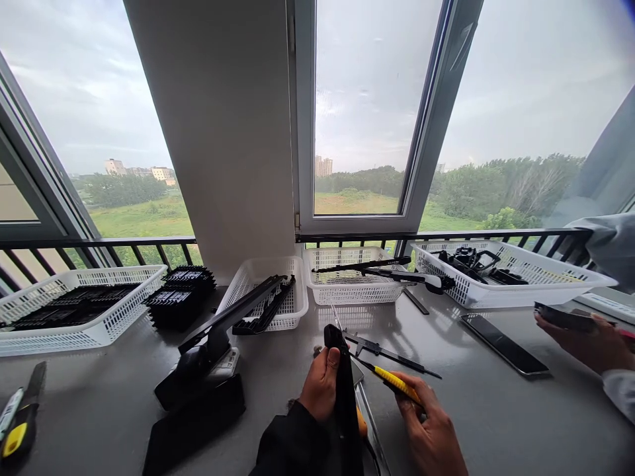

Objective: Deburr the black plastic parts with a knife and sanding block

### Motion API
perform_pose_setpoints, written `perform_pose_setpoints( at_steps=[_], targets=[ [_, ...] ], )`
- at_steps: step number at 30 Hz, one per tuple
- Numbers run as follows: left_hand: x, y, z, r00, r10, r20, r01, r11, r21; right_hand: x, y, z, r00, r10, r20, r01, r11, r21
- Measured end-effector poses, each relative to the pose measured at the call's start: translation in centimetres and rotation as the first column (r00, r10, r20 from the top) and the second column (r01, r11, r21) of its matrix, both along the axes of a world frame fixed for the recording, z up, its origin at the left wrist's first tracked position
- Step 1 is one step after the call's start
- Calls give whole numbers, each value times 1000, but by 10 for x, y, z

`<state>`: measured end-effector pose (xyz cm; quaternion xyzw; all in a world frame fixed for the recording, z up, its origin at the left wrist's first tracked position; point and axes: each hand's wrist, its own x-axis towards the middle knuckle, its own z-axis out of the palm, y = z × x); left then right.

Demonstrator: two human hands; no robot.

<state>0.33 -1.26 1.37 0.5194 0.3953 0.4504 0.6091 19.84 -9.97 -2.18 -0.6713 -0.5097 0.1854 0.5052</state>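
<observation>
Far left: on my feed, a yellow-and-black tool (22, 423) lies on the grey desk (94, 390).
White basket (104, 330): just behind that tool; holds flat black parts (74, 304).
Ridged stack (178, 301): black, right of the basket.
Dark slab (196, 426): flat on the desk, near the camera.
Second basket (301, 311): long black pieces lean in it, one poking over the front rim.
Left grip (320, 387): the person's, thumb and fingers wrapped round a long black part (347, 403), its upper end tipped away from me.
Black part's place: above the desk, just right of the left grip, in front of the third basket (354, 295).
Calipers (381, 350): on the desk beyond the hands.
Right grip (430, 423): fingers closed about a yellow knife (397, 382), blade end toward the black part; contact I cannot tell.
Phone (506, 345): dark face up, well right of the knife.
Fourth basket (520, 299): behind the phone, black parts heaped inside.
Far right: a co-worker's hand (590, 347) holds a dark piece (563, 317).
</observation>
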Motion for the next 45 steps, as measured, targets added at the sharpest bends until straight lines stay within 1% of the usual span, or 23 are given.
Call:
perform_pose_setpoints(
  at_steps=[2,5,10,13,17,23,30,34,37,40,45],
  targets=[
    [0,0,1,1000,4,-6,-4,1000,25,-2,1,2,1000,1,-4,-1,1000,5],
    [1,1,2,1000,16,-12,-15,998,66,-4,2,3,999,34,-10,-34,999,-5],
    [2,2,1,1000,23,-18,-21,996,89,-5,2,3,1000,13,-29,-12,1000,22],
    [2,2,0,999,34,-12,-33,994,102,-5,1,4,999,16,-30,-16,1000,16],
    [3,1,0,999,55,2,-55,995,86,-5,0,6,999,45,-27,-46,999,-11],
    [3,-2,2,999,46,10,-46,998,40,-6,-1,7,999,26,-28,-27,999,-18],
    [2,-2,5,998,66,3,-66,997,47,-8,1,10,997,61,-51,-61,998,12],
    [1,-1,6,999,52,-3,-51,997,49,-7,0,9,998,15,-53,-13,999,34],
    [1,0,7,999,35,-3,-35,998,50,-5,-1,6,998,-27,-50,28,999,22],
    [0,0,9,1000,-1,-1,1,999,37,-4,0,4,999,-28,-43,28,1000,-2],
    [-2,0,13,999,-38,-9,39,999,15,-4,0,4,998,-47,-46,47,999,5]
  ],
)
